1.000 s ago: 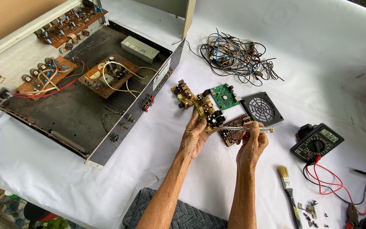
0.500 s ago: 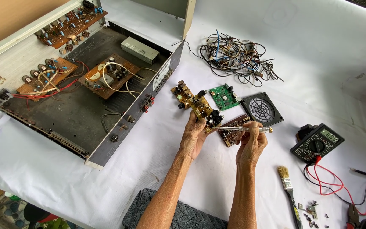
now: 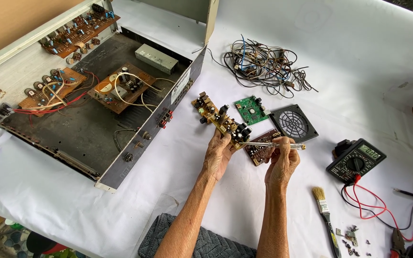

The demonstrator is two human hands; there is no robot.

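- Your left hand pinches the near end of a long narrow circuit board, fingers closed on its edge, and holds it up above the white table cloth.
- Your right hand is closed around a slim screwdriver with a clear handle; its metal tip reaches the board's near end, just beside your left fingertips.
- Head view, what is hard to read: your left fingers cover the board's near corner, so you cannot tell whether the tip touches a screw or a component. The small brown board lies partly behind the screwdriver and your right fingers.
- The long board's axis runs diagonally, its free end pointing up and left toward the open metal chassis, its held end down and right. The screwdriver lies almost level, handle to the right, tip to the left.
- Taking the long board as landmark: the green board lies just to its right, and the black fan grille lies further right.
- The tangle of wires sits above and right of the board, well apart.
- The multimeter with red leads lies far right of it; the paintbrush and loose screws lie below right, the screws too small to tell apart.
- At the lower right edge, other tools are cut off.
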